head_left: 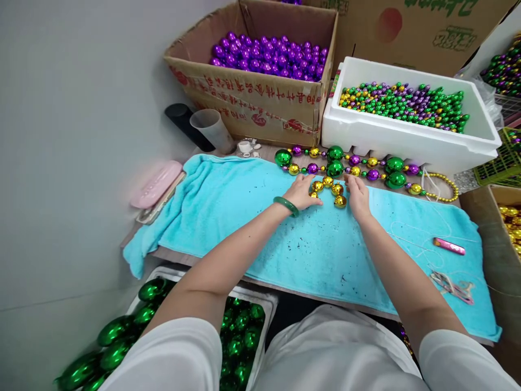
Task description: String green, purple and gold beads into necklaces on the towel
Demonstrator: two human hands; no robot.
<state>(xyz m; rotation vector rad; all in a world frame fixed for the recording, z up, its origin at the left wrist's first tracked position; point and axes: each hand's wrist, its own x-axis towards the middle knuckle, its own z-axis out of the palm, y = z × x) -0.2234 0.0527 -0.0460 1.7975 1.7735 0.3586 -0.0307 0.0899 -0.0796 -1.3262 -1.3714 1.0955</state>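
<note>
The left hand point(300, 193) has thumb and fingers spread beside the gold beads point(337, 189), which form an arch on the far part of the blue towel point(244, 212). The right hand point(359, 200) is at their other side, fingers bent; whether it pinches something, I cannot tell. Along the towel's far edge, the bead strand point(335, 169) narrows the room; toward its near edge, wide cloth extends.

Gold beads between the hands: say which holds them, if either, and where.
No clear grip shows: the gold beads lie on the towel between the left hand and right hand; touch cannot be told.
</note>
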